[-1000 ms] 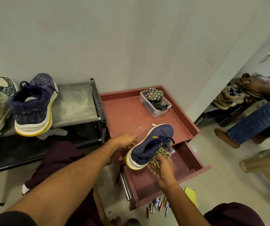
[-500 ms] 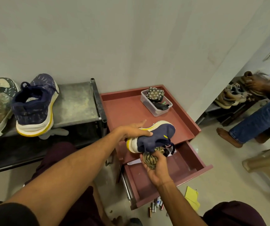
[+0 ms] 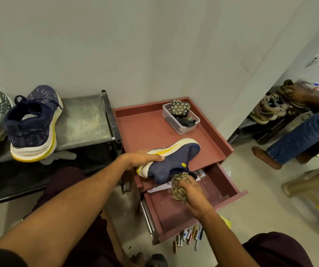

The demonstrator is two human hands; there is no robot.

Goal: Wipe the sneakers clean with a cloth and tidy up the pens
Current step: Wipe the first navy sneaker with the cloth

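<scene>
**1. Floor, nearest.** Pens (image 3: 198,235) and what look like small batteries (image 3: 180,241) lie loose below the front of the open drawer (image 3: 174,218). A yellow slip (image 3: 225,222) lies just beside them. The pens are not yet tidied.

**2. Right hand (image 3: 192,196).** Fingers are curled round a bunched patterned cloth (image 3: 178,186), which is pressed to the lace side of the sneaker, above the drawer.

**3. Left hand (image 3: 143,159).** It grips the heel end of the navy sneaker (image 3: 174,163), thumb along the white-and-yellow sole. The shoe is tipped on its side with the sole toward the wall, over the front edge of the red tabletop (image 3: 145,128).

**4. Step, as judged.** The upper of this sneaker is being wiped. The next move likely calls for the left hand to turn the shoe so the cloth reaches sole and toe.

**5. Tabletop, rear.** A clear plastic box (image 3: 180,130) holds a patterned pouch (image 3: 180,107) and dark items, well apart from the sneaker.

**6. Shoe rack (image 3: 85,120), left.** The matching sneaker (image 3: 33,122) stands heel toward the camera, beside another shoe at the frame edge. Whether it has been wiped cannot be told.

**7. Far right.** Another person (image 3: 299,135) sits among more shoes, well apart.

**8. Obstructions.** The drawer juts out above the pens, and the dangling laces sit close to the cloth.
</scene>
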